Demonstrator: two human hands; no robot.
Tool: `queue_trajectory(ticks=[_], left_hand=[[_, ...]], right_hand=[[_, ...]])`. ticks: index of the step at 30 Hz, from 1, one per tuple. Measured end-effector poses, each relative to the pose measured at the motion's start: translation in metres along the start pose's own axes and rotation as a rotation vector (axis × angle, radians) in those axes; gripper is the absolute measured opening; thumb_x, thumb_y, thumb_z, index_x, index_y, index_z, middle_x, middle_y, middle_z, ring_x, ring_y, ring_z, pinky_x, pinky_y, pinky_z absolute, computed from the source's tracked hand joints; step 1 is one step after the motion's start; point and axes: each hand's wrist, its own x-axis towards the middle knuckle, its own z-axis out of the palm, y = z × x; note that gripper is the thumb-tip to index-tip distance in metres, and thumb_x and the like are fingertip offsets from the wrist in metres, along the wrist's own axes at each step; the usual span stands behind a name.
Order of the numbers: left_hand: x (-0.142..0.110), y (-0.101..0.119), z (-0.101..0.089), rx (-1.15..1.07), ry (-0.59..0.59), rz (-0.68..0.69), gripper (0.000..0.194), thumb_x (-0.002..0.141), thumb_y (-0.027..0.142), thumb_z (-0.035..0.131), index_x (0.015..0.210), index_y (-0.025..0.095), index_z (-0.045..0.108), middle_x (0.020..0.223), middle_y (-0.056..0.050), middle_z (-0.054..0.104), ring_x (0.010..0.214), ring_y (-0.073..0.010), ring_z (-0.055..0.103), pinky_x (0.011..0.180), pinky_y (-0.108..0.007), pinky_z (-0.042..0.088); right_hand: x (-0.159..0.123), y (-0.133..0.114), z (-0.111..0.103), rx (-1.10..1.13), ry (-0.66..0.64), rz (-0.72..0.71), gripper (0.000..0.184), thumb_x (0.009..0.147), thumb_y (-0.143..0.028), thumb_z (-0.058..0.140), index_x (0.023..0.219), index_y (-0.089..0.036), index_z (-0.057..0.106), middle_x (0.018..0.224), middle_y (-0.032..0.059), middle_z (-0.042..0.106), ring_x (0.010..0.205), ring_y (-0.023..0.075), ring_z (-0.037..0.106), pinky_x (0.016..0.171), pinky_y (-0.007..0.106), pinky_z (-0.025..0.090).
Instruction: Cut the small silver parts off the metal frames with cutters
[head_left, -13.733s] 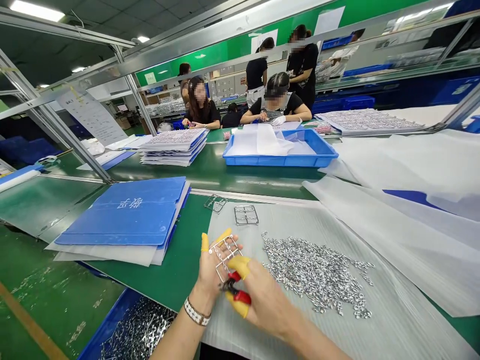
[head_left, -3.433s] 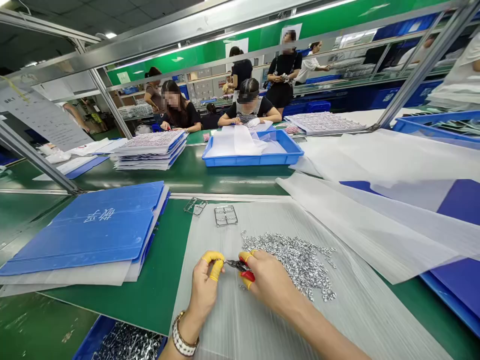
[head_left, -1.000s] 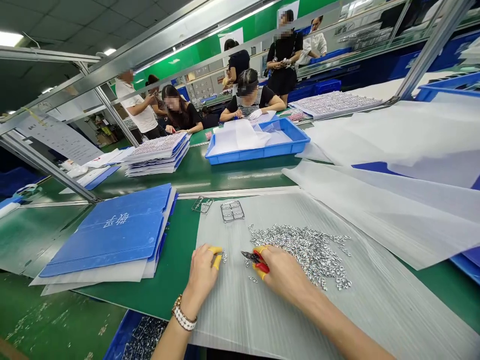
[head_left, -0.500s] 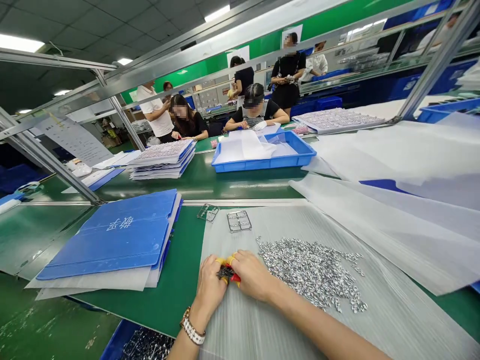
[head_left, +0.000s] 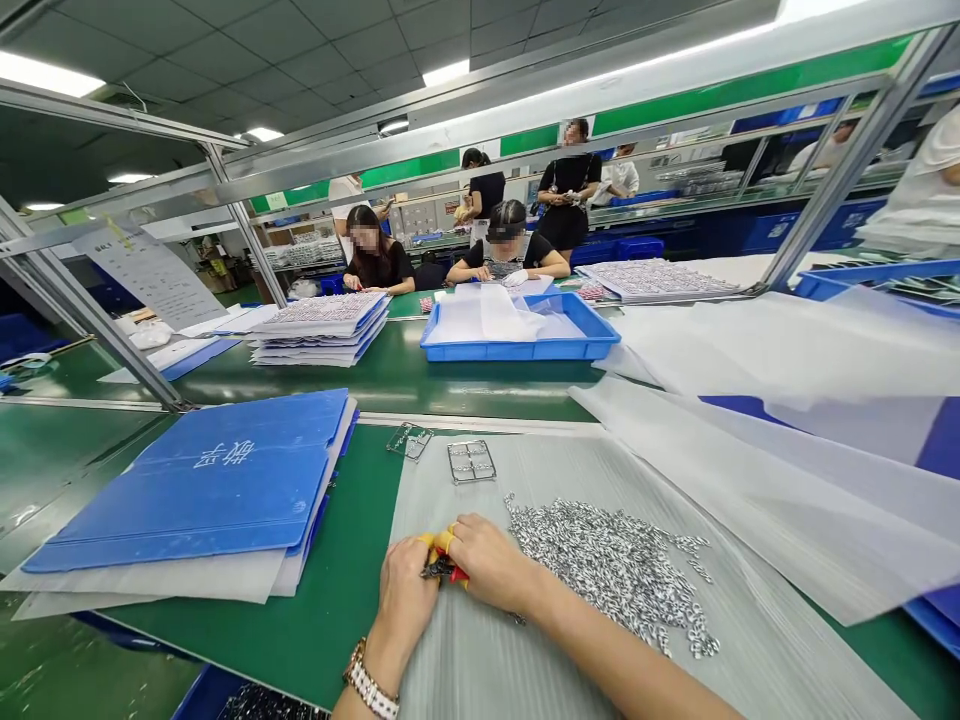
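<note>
My right hand is closed around red-handled cutting pliers, whose dark jaws point left. Close against it, my left hand has its fingers pinched together at the jaws; whatever it grips there is mostly hidden. Yellow covers wrap fingertips on both hands. To the right of my hands spreads a pile of small shiny metal pieces on a translucent sheet. Beyond my hands lie a square metal frame with small parts inside and a second such frame, set at an angle.
At left a blue board tops a stack of sheets. A blue tray holds white sheets across the table. Large white foam sheets cover the right. Below the table edge sits a bin of dark parts. Co-workers sit opposite.
The view has tilted, so the table appears lower. A few small pieces now show beneath my right wrist. Both hands stay together at the pliers.
</note>
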Motion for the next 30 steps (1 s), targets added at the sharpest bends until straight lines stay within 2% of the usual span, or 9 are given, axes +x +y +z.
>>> queue_trajectory(ticks=[9,12,15,19,21,23,26,30], left_hand=[[0.000,0.001,-0.002,-0.044,0.053,-0.069,0.021,0.077,0.014,0.048,0.057,0.021,0.052,0.059,-0.004,0.060,0.057,-0.0180,0.053,0.058,-0.029,0.034],[0.002,0.001,-0.007,-0.105,0.070,-0.104,0.020,0.079,0.017,0.048,0.062,0.020,0.057,0.060,-0.004,0.062,0.056,-0.0178,0.055,0.055,-0.028,0.036],[0.004,0.001,-0.014,-0.206,0.081,-0.155,0.020,0.084,0.025,0.047,0.079,0.020,0.065,0.066,-0.005,0.068,0.059,-0.0183,0.060,0.054,-0.026,0.040],[0.006,0.008,-0.024,-0.584,0.056,-0.304,0.026,0.081,0.039,0.057,0.089,0.017,0.067,0.070,-0.007,0.071,0.063,-0.0191,0.063,0.054,-0.026,0.044],[0.007,0.014,-0.028,-0.724,0.034,-0.327,0.028,0.077,0.041,0.061,0.088,0.017,0.068,0.070,-0.006,0.071,0.060,-0.0176,0.061,0.054,-0.025,0.044],[0.007,0.020,-0.030,-0.808,0.027,-0.325,0.027,0.076,0.040,0.063,0.086,0.017,0.069,0.070,-0.005,0.070,0.057,-0.0152,0.059,0.054,-0.025,0.044],[0.006,0.028,-0.029,-0.889,0.043,-0.344,0.024,0.075,0.037,0.065,0.086,0.016,0.069,0.071,-0.005,0.069,0.056,-0.0132,0.057,0.053,-0.023,0.043],[0.004,0.031,-0.024,-0.921,0.018,-0.371,0.023,0.074,0.035,0.067,0.084,0.015,0.071,0.073,-0.005,0.068,0.059,-0.0126,0.055,0.053,-0.023,0.042]], right_hand=[[-0.003,0.000,0.000,0.011,0.008,-0.028,0.016,0.074,-0.010,0.054,0.088,-0.018,0.052,0.081,0.0053,0.060,0.077,0.0206,0.052,0.070,0.032,0.034],[-0.005,0.001,-0.002,0.058,0.025,-0.014,0.016,0.073,-0.008,0.053,0.085,-0.018,0.051,0.082,0.0064,0.060,0.080,0.0213,0.052,0.071,0.032,0.035],[-0.009,0.001,-0.009,0.297,0.122,0.122,0.023,0.069,-0.006,0.054,0.087,-0.020,0.051,0.082,0.0041,0.059,0.079,0.0194,0.052,0.069,0.030,0.035],[-0.014,-0.004,-0.022,0.943,0.291,0.407,0.016,0.076,-0.017,0.054,0.091,-0.021,0.049,0.075,-0.0013,0.055,0.068,0.0138,0.049,0.061,0.026,0.035],[-0.016,-0.008,-0.029,1.274,0.262,0.475,0.017,0.077,-0.026,0.058,0.090,-0.021,0.049,0.070,-0.0035,0.051,0.060,0.0114,0.045,0.055,0.024,0.033],[-0.017,-0.013,-0.033,1.483,0.184,0.520,0.023,0.073,-0.032,0.063,0.087,-0.021,0.048,0.066,-0.0054,0.048,0.054,0.0094,0.040,0.050,0.024,0.029],[-0.017,-0.020,-0.034,1.542,0.175,0.563,0.028,0.067,-0.033,0.069,0.081,-0.021,0.048,0.063,-0.0068,0.045,0.052,0.0082,0.037,0.048,0.023,0.025],[-0.014,-0.023,-0.028,1.541,0.260,0.493,0.024,0.068,-0.031,0.068,0.079,-0.020,0.049,0.067,-0.0062,0.046,0.059,0.0086,0.039,0.054,0.023,0.029]])
